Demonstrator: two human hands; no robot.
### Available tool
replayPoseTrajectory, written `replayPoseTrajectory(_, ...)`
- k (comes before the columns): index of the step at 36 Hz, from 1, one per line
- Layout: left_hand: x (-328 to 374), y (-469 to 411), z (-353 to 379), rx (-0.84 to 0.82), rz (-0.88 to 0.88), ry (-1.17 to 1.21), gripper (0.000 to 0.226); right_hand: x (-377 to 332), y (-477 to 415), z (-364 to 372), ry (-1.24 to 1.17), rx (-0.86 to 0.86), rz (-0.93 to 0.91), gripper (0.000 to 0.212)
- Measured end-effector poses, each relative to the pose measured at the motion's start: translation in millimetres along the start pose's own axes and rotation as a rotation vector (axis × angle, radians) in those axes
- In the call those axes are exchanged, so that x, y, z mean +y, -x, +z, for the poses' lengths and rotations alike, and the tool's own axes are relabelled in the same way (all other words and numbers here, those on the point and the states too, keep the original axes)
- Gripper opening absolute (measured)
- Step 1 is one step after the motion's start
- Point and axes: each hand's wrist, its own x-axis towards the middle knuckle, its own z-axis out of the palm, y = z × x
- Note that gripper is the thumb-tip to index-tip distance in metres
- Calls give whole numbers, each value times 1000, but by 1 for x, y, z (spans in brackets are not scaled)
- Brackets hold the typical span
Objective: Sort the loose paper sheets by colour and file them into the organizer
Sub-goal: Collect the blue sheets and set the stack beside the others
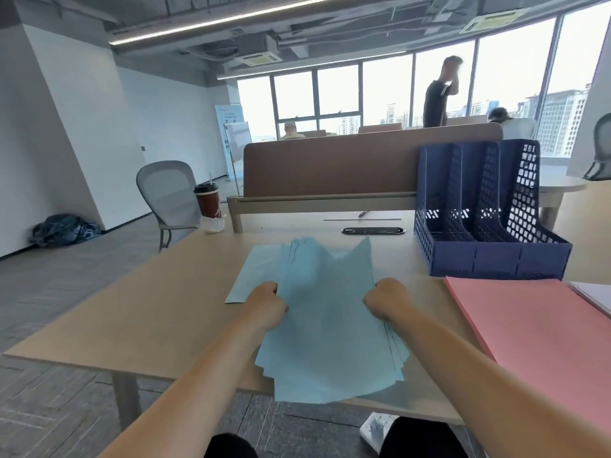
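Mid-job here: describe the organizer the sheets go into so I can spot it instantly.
Find the brown divider panel along the far edge of the wooden desk. At its right end, beyond the pink paper stack, stands the organizer: a dark blue plastic file rack with three upright slots. Its lattice walls set it apart from the flat paper nearby.

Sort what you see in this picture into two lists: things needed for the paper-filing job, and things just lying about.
Job: blue sheets, gripped by left hand and right hand; pink stack; organizer.
Lying about: coffee cup; office chair.
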Motion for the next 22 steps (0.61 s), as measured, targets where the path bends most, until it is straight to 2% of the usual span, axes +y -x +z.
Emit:
replayPoseTrajectory(2, 0, -2, -3, 26, 38, 85, 22, 3, -2, -3, -57, 16, -3, 19)
replayPoseTrajectory(6, 1, -13, -7, 87, 73, 278, 33, 4, -8, -7, -195, 52, -33, 16)
replayPoseTrajectory(10, 3, -29, -12, 55, 111, 442, 49, 0, -18, -5, -333, -5, -7, 14)
replayPoseTrajectory(13, 5, -43, -18, 53, 98, 346, 31, -6, -31, 0, -335, 20, -12, 8)
replayPoseTrajectory(18, 2, -75, -23, 71, 77, 244, 16, -25, -54, 17, -239, 68, -66, 9)
replayPoseTrajectory(22, -2, -98, -24, 86, 23, 172, 21, -36, -72, 35, -168, 118, -98, 13)
